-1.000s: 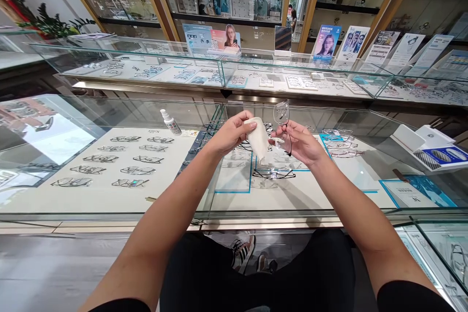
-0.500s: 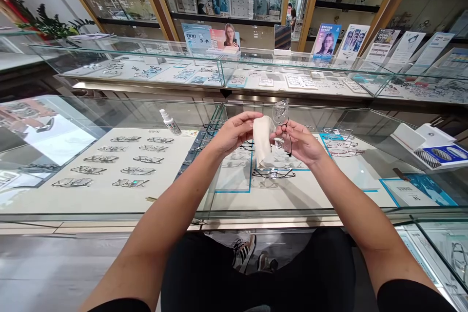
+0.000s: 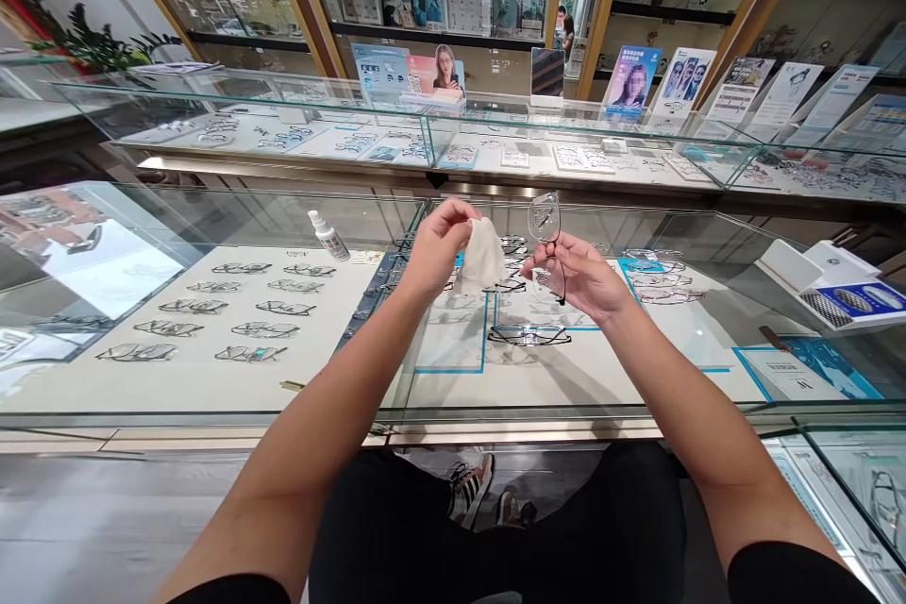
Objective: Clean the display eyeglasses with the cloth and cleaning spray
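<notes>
My left hand [image 3: 440,250] pinches a cream cleaning cloth [image 3: 484,257], which hangs down from the fingertips. To its right, my right hand [image 3: 586,276] is closed on a pair of eyeglasses [image 3: 545,217], gripped near the bridge. The glasses stand on end, one lens above the fingers and the other partly below them, with a dark temple pointing down. Cloth and glasses are apart, with a small gap between them. Both hands are above the glass counter, over another pair of dark-framed eyeglasses [image 3: 529,336] seen lying below.
A white spray bottle [image 3: 328,236] stands left of my hands. An open white and blue box [image 3: 835,283] is at the right. Rows of eyeglasses [image 3: 265,330] lie in the glass counter [image 3: 318,396]. Behind it runs a second glass case [image 3: 425,137] with upright leaflets [image 3: 632,80].
My left hand has moved left with the cloth, away from the glasses, and the cloth now hangs more loosely. My right hand and the glasses have hardly moved.
</notes>
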Available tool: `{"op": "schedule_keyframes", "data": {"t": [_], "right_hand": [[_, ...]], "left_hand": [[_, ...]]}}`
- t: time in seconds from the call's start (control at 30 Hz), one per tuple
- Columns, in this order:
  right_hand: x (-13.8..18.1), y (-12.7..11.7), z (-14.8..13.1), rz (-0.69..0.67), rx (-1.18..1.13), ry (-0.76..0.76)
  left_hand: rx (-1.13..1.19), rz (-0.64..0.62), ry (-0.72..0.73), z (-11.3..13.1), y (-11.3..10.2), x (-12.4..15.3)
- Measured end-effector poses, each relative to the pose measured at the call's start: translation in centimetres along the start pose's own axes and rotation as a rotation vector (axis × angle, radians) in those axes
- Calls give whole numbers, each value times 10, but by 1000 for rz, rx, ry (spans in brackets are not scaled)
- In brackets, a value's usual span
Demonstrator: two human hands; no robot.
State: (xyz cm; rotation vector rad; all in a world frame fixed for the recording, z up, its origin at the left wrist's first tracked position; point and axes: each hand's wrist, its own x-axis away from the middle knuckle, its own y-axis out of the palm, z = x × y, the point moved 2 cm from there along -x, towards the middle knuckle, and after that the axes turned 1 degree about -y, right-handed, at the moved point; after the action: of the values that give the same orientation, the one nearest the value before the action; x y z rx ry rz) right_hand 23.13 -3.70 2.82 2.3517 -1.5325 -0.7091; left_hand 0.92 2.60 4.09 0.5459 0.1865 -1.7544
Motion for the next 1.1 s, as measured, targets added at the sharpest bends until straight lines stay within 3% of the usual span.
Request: {"op": "schedule_keyframes", "data": {"t": [0.13,0.27,0.33,0.53,0.73,1.1], "right_hand": [[2,1,-3,-32,-5,8],[5,1,-1,-81,36,28],[5,1,0,-93,55,30],[5,0,-2,-99,66,19],[7,0,-4,-134,74,33],[15,14,-11,-257,54,13]], "left_hand": [[-236,87,313,17,-4,3],[-467,101,483,29,-4,10],[-501,85,469,29,-5,11],[-560,-54,232,25,-9,11],[-650,-124,188,35,-7,12],[-663,-7,155,30,-2,17]]}}
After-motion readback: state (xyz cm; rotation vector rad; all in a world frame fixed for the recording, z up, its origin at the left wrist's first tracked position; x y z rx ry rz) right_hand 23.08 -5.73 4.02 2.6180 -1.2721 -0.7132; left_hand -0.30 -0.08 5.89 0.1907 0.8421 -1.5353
